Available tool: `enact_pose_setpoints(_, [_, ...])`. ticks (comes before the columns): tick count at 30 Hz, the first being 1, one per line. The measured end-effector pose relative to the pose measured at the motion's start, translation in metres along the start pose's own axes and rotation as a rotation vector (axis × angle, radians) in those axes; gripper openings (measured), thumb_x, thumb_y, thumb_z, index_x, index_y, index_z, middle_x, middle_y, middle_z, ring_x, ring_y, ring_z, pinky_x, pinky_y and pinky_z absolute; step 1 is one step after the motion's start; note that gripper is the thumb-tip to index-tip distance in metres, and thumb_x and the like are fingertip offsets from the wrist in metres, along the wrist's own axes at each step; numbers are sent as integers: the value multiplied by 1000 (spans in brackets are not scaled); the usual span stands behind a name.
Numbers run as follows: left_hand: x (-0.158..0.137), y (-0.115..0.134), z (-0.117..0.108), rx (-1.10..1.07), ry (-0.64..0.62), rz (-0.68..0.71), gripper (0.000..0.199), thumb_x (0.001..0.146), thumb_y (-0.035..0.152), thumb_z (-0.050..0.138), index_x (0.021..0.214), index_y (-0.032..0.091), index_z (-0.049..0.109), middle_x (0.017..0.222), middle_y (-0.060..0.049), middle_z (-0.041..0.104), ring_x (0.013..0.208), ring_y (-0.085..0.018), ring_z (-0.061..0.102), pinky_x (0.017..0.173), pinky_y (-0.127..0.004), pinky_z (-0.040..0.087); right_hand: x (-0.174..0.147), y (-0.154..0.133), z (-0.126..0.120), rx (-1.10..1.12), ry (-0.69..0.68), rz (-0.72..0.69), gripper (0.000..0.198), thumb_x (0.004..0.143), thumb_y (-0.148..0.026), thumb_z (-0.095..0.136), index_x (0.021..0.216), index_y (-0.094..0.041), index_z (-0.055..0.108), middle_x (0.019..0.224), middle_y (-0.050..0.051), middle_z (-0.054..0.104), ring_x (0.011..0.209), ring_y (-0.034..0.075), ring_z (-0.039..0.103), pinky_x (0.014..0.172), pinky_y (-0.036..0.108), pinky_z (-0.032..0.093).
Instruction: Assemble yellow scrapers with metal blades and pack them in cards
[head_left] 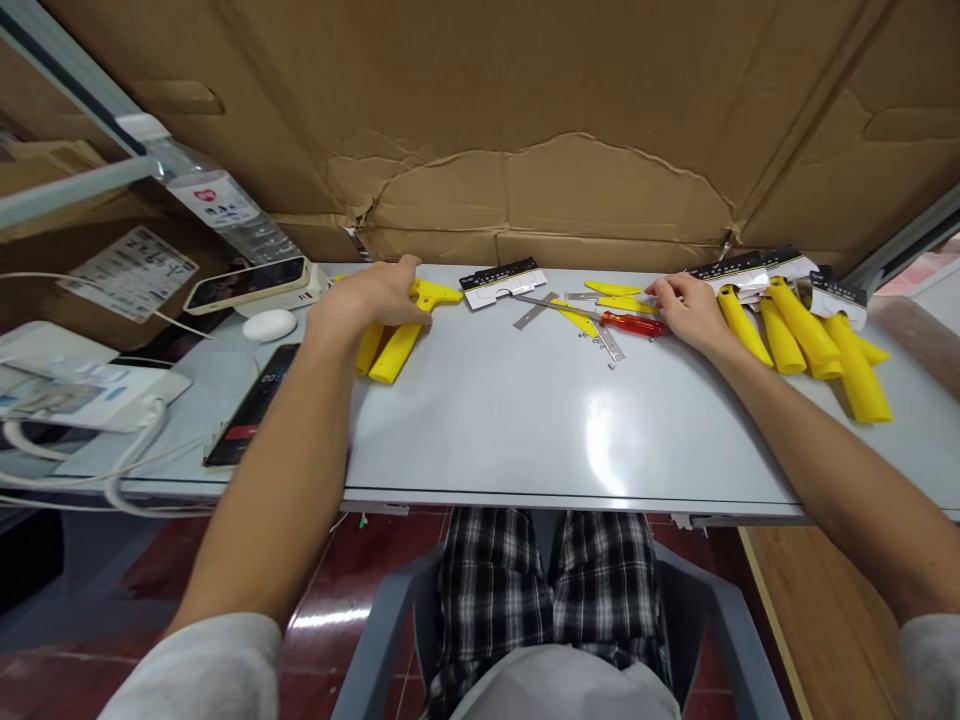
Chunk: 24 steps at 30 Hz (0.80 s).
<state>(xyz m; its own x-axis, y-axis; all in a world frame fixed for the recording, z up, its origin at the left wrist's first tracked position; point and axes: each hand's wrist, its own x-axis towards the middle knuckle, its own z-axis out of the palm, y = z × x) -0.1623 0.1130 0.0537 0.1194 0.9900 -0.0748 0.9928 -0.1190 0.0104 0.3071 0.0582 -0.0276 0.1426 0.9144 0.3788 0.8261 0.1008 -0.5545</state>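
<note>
My left hand lies over two yellow scraper handles left of the table's middle, thumb and fingers about the head of one. My right hand is on the table with its fingers curled; its fingertips are close to thin yellow plastic pieces, and what they pinch, if anything, is hidden. Just left of it lies a red-handled screwdriver, its shaft across a metal blade. Small screws are scattered by another metal blade. A black-and-white blade cover rests behind.
Several yellow scrapers with black-and-white covers are piled at the right. Two phones, a white mouse-like object, a power strip with cables and a plastic bottle stand left. Cardboard walls the back.
</note>
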Motion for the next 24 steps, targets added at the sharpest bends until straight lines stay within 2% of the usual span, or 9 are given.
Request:
enact_pose_setpoints(2, [-6,1,-7,-117,98,8,89,94,32,84,165,4,40,131,-20,73,127,-39,68,110,-60,56,0,-1,0,1,-3,-4,65,105,-65,40,107,-17,82,112,14,76,100,23,70,99,42,55])
enact_pose_setpoints(5, [-16,12,-19,-554,288,30,82,89,24,87,158,6,46,108,-8,71,100,-26,70,105,-57,60,-1,-4,0,13,-12,7,64,105,-64,39,108,-16,82,114,15,76,102,23,69,101,41,55])
enact_pose_setpoints(7, [-23,26,-23,-965,259,86,58,95,16,76,149,10,56,105,-6,64,74,-14,63,90,-52,65,-3,-7,-1,22,-9,9,62,105,-64,41,107,-17,81,115,15,75,102,22,68,101,40,56])
enact_pose_setpoints(10, [-35,55,-23,-1316,171,185,30,92,13,74,121,13,66,91,-1,57,60,-11,59,67,-37,61,-8,-12,-4,34,-38,-81,54,100,-64,54,107,-17,81,117,13,73,100,20,66,98,38,56])
enact_pose_setpoints(12, [-41,73,-19,-1373,159,230,18,95,21,75,105,17,61,90,-1,59,53,-9,55,54,-29,55,-12,-16,-5,19,-109,-199,50,93,-64,67,109,-19,83,120,11,72,105,21,66,102,38,54])
enact_pose_setpoints(14, [-46,88,-13,-1403,59,252,19,101,32,70,107,21,56,90,-1,66,48,-9,55,49,-26,53,-14,-21,-5,-43,-189,-296,48,87,-62,76,111,-22,84,121,11,72,112,24,64,107,40,51])
enact_pose_setpoints(18, [-52,107,2,-1486,-103,249,23,105,44,62,106,22,54,81,0,70,42,-12,57,44,-28,55,-15,-27,-7,-173,-300,-396,43,93,-53,68,114,-19,85,108,13,71,103,24,59,97,39,47])
enact_pose_setpoints(21, [-53,114,10,-1546,-146,215,17,102,35,66,103,22,56,80,-1,72,44,-14,60,47,-31,59,-11,-24,-12,-126,-238,-393,46,98,-51,62,118,-16,85,106,14,69,95,21,58,91,37,46])
enact_pose_setpoints(24, [-51,118,17,-1613,-164,143,10,100,29,65,99,19,60,80,-6,75,62,-20,73,61,-35,64,-6,-13,-16,-130,-124,-316,46,98,-49,62,122,-17,85,113,16,68,103,24,58,97,40,47])
